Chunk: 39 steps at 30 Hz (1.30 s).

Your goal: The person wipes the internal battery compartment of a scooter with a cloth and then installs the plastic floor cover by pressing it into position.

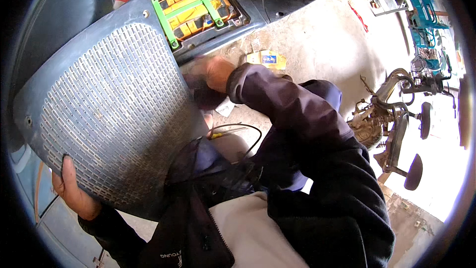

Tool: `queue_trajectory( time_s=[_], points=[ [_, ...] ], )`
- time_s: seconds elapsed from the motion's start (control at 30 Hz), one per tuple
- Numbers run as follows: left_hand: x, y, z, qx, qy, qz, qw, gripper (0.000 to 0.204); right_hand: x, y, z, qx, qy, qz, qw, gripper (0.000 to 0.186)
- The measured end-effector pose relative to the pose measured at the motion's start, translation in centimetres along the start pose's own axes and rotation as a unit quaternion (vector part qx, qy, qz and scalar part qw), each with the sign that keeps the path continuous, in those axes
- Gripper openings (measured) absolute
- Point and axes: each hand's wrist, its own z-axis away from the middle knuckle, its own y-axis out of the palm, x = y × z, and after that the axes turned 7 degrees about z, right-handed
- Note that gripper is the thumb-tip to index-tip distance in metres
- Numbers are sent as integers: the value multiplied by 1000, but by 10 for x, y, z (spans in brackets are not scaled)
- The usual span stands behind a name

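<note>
The large dark-grey plastic panel with a slotted top (114, 104) fills the 9 o'clock side, its narrow end beside the battery bay and its lower edge near the person's lap, probably so that the body helps support it. A stripped metal vehicle frame (396, 139) stands at 3 o'clock, well apart from it. Between 11 and 12 o'clock, yellow-and-black battery packs (181, 18) sit in the bay under a bright green metal bracket (187, 8), which seems meant to hold them down. The bare left hand (74, 191), at 8 o'clock, is clamped on the panel's outer edge, thumb on top, likely to steady that far corner. The bare right hand (215, 73), at 11 o'clock from centre, is beside the panel's opposite edge.

As for what is unclear, the smooth black curved body part (74, 0) at 10 o'clock is cut off by the dark lens rim, and glare washes out the floor around 3 o'clock. The left fingers are mostly hidden under the panel. The right hand is blurred; whether it grips anything, I cannot tell. Near centre, a thin black cable (258, 131) loops out of sight behind dark clothing.
</note>
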Motion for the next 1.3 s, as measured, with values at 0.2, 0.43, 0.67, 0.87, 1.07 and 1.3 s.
queue_trajectory(
  time_s=[0.2, 0.43, 0.67, 0.87, 1.07, 1.3],
  points=[
    [-7, 6, 3, -14, -2, -13, 1000, 38, -29, -102, -35, -202, 32, 88, 975, 29],
    [-5, 8, 5, -33, -20, 39, 998, 47, -91, -66, -13, -223, 116, 293, 923, 51],
    [3, 12, 2, -95, -68, -63, 991, 69, -78, -41, -17, -60, 93, 263, 958, 36],
    [-13, 25, 4, -83, 4, -153, 985, 47, -45, -97, -27, -144, 89, 207, 964, 36],
    [-11, 11, 4, -79, -10, -132, 988, 46, -76, -53, -27, -95, 76, 285, 951, 50],
    [5, 4, 2, -124, -104, -103, 981, 68, -77, -33, -30, -167, 55, 413, 894, 22]
  ],
)
